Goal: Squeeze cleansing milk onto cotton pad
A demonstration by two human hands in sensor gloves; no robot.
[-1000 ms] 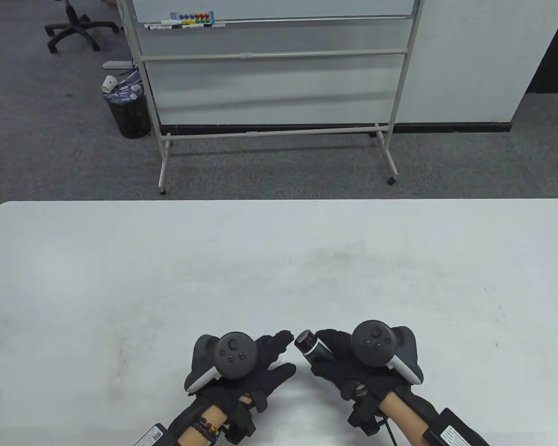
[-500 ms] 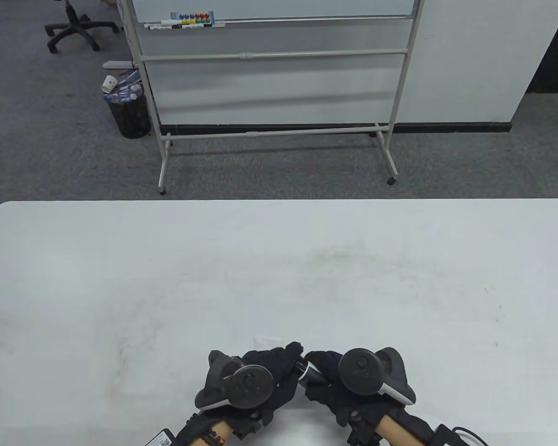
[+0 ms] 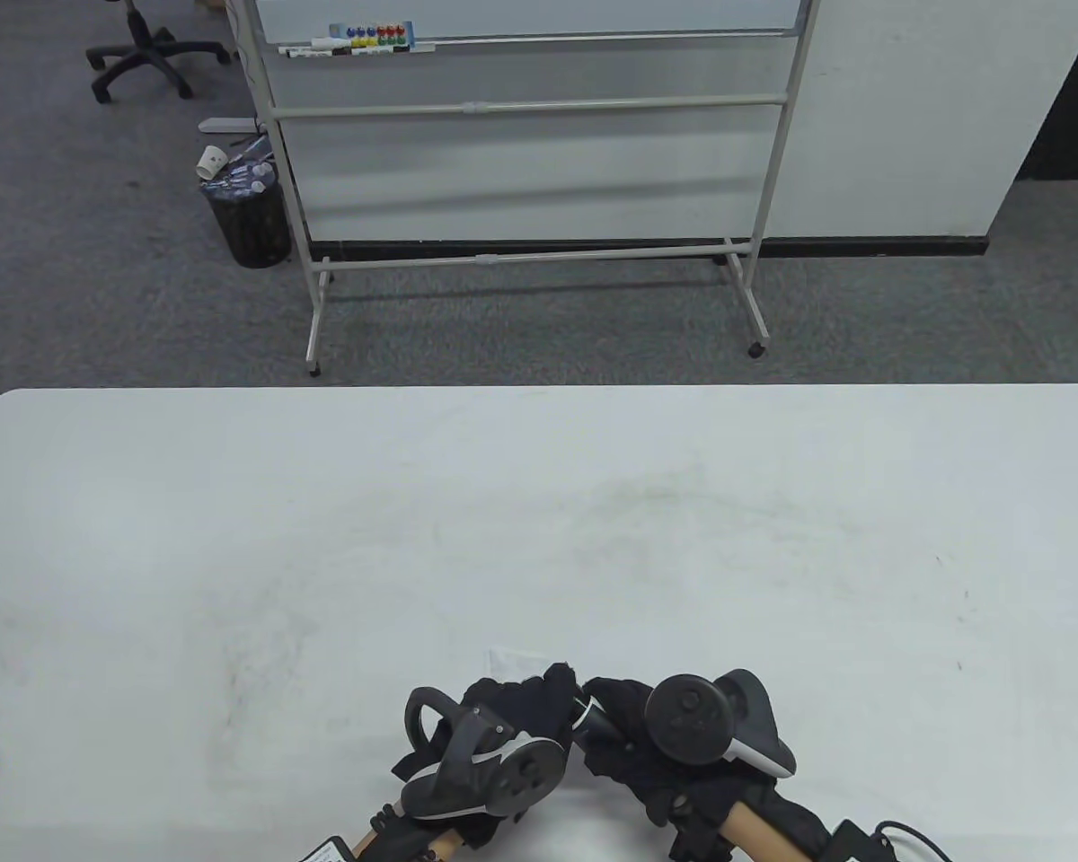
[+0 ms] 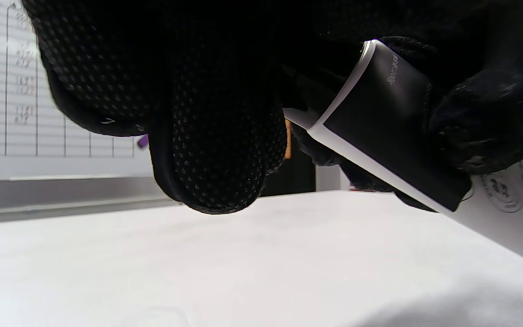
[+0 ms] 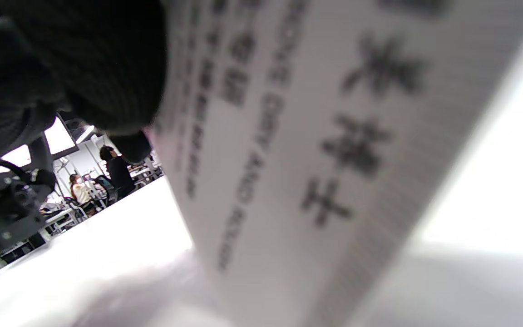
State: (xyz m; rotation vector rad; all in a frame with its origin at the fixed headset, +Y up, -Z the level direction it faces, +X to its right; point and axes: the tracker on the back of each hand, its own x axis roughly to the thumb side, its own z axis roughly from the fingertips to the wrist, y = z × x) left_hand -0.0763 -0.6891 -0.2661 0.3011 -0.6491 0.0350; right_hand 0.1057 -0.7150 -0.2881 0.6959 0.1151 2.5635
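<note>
We see right hand (image 3: 647, 745) grasping tube (image 4: 388, 131) near bench (image 3: 539, 539) front edge; left hand (image 3: 512, 718) fingers clasp its cap; cotton pad (image 3: 512, 663) just beyond.

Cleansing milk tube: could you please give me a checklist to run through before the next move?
1. Right hand holds the cleansing milk tube: ok.
2. Left hand grips the dark cap: ok.
3. Cap removed: not ok, it is on the tube.
4. Cotton pad lies flat on the table, just beyond the left hand: ok.
5. Tube's cap end over the pad: not ok, it sits nearer the person and to the right.
6. Milk ready at the outlet: cannot tell.
</note>
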